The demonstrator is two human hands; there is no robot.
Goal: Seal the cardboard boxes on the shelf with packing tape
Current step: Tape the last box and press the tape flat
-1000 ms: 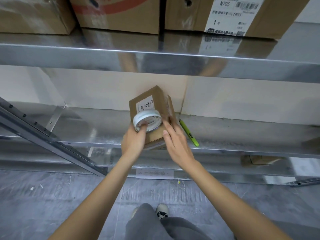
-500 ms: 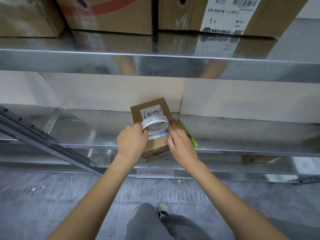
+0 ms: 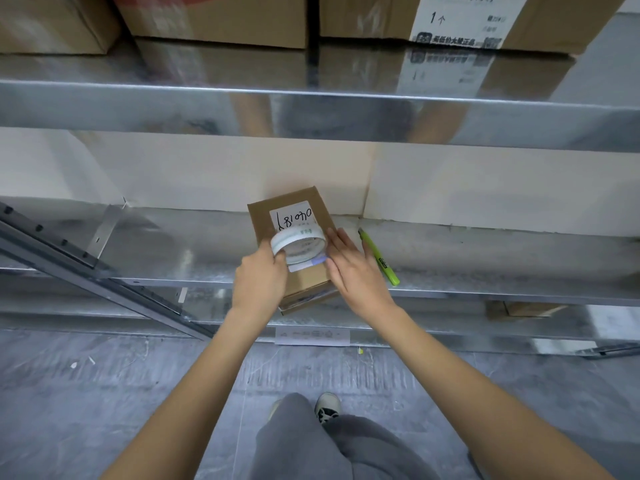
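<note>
A small cardboard box (image 3: 263, 220) with a white handwritten label lies flat on the metal shelf (image 3: 173, 247), its near end hanging over the shelf's front edge. A roll of clear packing tape (image 3: 300, 244) rests on the box's top. My left hand (image 3: 260, 275) grips the roll from its left side. My right hand (image 3: 353, 268) lies with straight fingers against the box's right side, fingertips next to the roll. A short strip of tape runs across the box top just below the roll.
A green utility knife (image 3: 379, 257) lies on the shelf just right of my right hand. Large cardboard boxes (image 3: 214, 19) stand on the upper shelf. A slanted metal brace (image 3: 90, 268) crosses at the left. Another small box (image 3: 530, 310) sits on the lowest shelf, right.
The box was tilted up on its end and now lies flat on the shelf. The tape roll has come down onto its top, and both hands followed it.
</note>
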